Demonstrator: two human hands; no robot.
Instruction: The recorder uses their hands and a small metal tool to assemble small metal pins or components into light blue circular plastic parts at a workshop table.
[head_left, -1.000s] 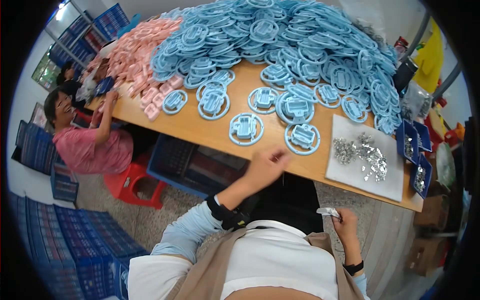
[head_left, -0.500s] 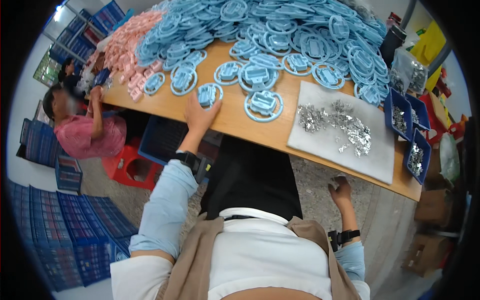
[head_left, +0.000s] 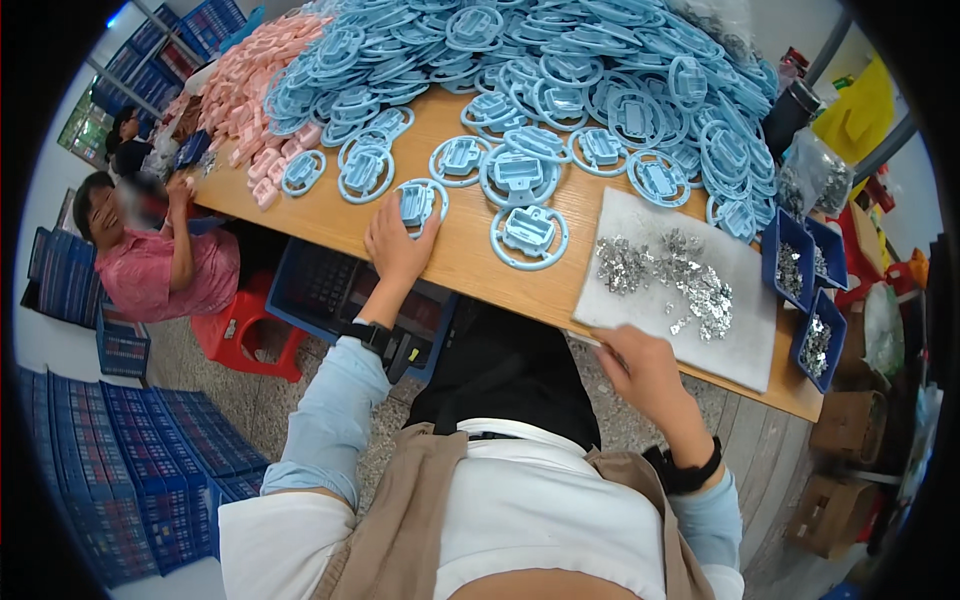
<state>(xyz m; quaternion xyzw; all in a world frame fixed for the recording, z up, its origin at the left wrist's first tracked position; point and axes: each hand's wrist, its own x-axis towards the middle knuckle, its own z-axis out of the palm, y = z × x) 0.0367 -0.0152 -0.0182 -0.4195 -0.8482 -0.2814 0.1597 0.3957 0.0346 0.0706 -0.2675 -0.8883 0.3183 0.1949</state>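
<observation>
My left hand grips the near rim of a light blue plastic oval frame, which lies at the table's front edge. The thumb is on its right side and the fingers on its left. Similar blue frames lie close by, one of them to the right with a boxy middle. My right hand is at the front edge of the table, by the near left part of a white pad. Its fingers are curled together at a pale edge; what they hold, if anything, is hidden. Small silvery metal pieces lie on the pad.
A large heap of blue frames covers the back of the wooden table, with pink plastic parts to its left. Blue bins of metal pieces stand at right. A person in pink sits at left near a red stool.
My right hand has risen from beside my body to the table's front edge by the pad. My left hand stays on the same blue frame. The view has shifted slightly.
</observation>
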